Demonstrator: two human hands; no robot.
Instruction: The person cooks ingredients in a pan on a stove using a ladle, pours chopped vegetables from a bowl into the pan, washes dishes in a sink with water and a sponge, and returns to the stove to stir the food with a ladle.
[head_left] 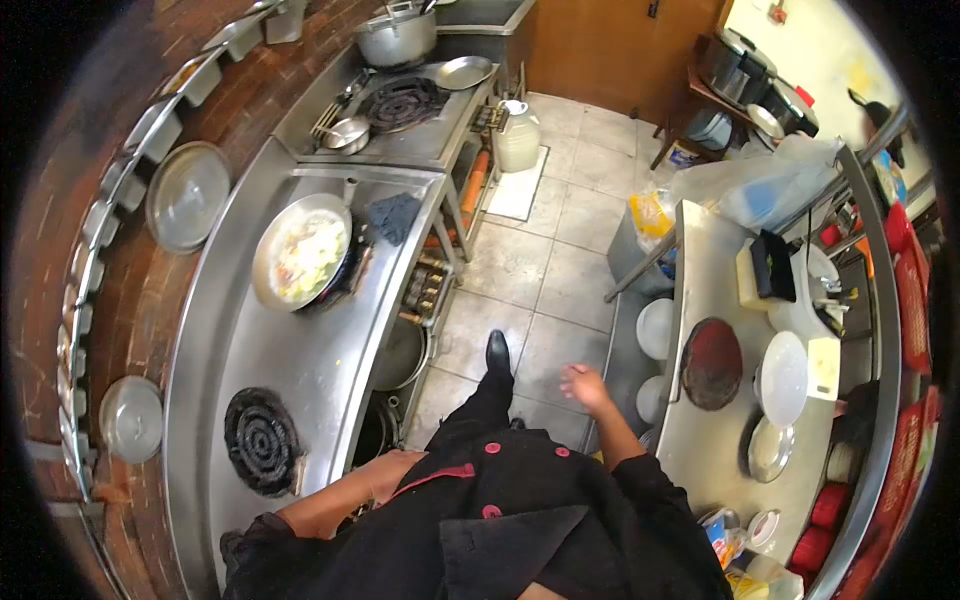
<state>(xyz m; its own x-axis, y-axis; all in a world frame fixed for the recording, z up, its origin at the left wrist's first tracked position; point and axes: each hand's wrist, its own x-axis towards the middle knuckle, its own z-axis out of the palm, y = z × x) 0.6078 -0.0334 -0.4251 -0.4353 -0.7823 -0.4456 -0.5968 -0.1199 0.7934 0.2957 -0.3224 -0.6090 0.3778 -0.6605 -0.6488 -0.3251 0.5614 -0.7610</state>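
Note:
My right hand (584,387) hangs over the tiled floor between the two counters, its fingers apart and nothing in it. Low at my left side, my left hand (400,472) rests near the edge of the stove counter, against my black jacket; its fingers are hidden. On the stove counter (310,350) a frying pan (302,252) holds a pale, chopped food, with its handle pointing to the back. A dark cloth (394,218) lies beside the pan, to its right.
At the back left are a large pot (397,40), a small saucepan (346,135) and a metal plate (464,72). A bare burner (262,440) is nearer. The right steel table (690,440) carries plates and a dark red round board (712,364). A white jug (517,137) stands on the floor.

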